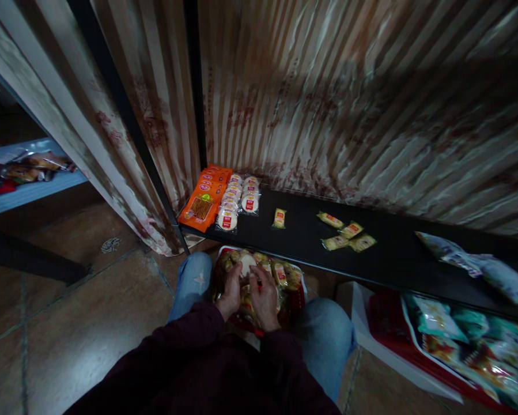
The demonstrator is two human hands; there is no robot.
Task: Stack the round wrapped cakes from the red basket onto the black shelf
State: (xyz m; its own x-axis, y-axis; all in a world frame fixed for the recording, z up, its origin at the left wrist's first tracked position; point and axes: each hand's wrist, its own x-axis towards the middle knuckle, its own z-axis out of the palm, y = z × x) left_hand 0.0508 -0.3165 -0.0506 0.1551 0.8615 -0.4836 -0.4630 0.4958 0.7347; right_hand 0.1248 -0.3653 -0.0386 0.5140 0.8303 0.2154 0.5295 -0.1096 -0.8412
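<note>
My left hand (231,293) is closed on the edge of a round white cracker packet (247,263), thumb and fingers pinched on it. My right hand (264,295) is closed at the packet's other side, with fingertips on its edge. Both hands are low between my knees, over a red basket (302,293) with a pale rim. Several small yellow-wrapped snacks (280,275) lie in the basket around the hands. On the black shelf (299,242) just beyond, matching round white packets (227,219) stand in two overlapping rows beside orange snack bags (201,203).
One yellow-wrapped snack (279,218) lies apart on the shelf, and several more (351,230) are loosely grouped to its right. A crumpled pale bag (501,275) lies farther right. Below it is another red basket (388,314) of wrapped goods. A striped curtain (310,104) hangs behind.
</note>
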